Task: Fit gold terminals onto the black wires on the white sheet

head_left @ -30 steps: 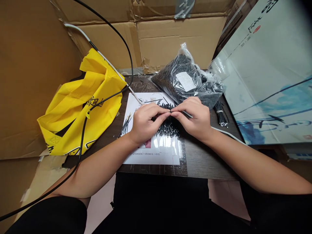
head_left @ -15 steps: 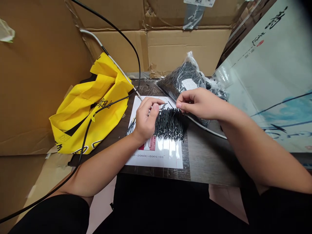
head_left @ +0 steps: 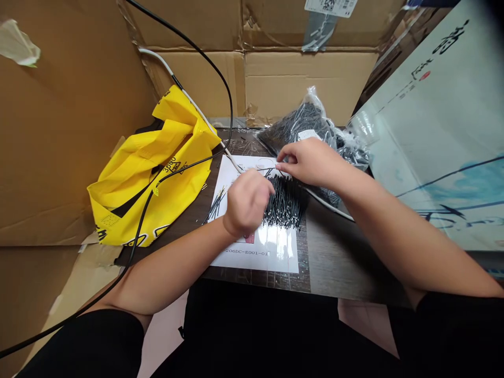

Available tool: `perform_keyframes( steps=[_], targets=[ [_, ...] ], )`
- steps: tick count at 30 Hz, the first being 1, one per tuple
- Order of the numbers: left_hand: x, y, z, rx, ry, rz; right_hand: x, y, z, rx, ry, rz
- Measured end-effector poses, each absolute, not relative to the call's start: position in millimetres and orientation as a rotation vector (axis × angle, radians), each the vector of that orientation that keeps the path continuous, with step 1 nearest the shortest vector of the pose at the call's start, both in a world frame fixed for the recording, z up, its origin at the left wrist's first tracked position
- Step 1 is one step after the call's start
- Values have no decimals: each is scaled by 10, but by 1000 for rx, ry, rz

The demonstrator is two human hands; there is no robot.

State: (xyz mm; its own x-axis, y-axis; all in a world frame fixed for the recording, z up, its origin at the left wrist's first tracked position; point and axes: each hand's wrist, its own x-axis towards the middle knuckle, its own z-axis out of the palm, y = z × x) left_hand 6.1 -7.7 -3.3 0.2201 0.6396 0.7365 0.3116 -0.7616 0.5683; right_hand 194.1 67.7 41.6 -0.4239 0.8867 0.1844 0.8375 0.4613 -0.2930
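A dense pile of short black wires with shiny tips lies on a printed white sheet. My right hand is above the pile's far edge, thumb and forefinger pinched on the end of a thin black wire that runs left. My left hand, slightly blurred, is curled closed over the left side of the pile. Whatever its fingers hold is hidden. To its left, a small bunch of black wires with gold-coloured ends lies on the sheet.
Behind my right hand stands a clear plastic bag of black pieces. A yellow bag lies at left, crossed by a black cable. A white cable runs beneath my right arm. Cardboard and a pale printed panel enclose the table.
My left hand has turned and curled more closed, with its thumb drawn in. My right hand has shifted slightly left and tilted downward. The view has shifted slightly.
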Motion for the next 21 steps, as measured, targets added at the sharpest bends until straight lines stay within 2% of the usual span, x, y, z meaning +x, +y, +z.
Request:
perform_keyframes(
  steps=[3, 5, 9, 11, 16, 21],
  targets=[
    [148, -280, -15, 2679, 178, 1526, 1693, 638, 468, -1378, -2448, 139],
    [207, -387, 5, 2850, -60, 1417, 1436, 630, 474, -1172, -2644, 147],
    [241, -448, 11, 2928, -72, 1334, 873, 624, 429, -714, -3077, 191],
    [226, -438, 0, 2916, -60, 1337, 664, 625, 387, -632, -3198, 118],
    [208, -433, -22, 2833, -85, 1412, 489, 632, 294, -439, -3253, -108],
    [205, -420, -39, 2803, -27, 1409, 549, 635, 274, -370, -3224, -155]
  ],
)
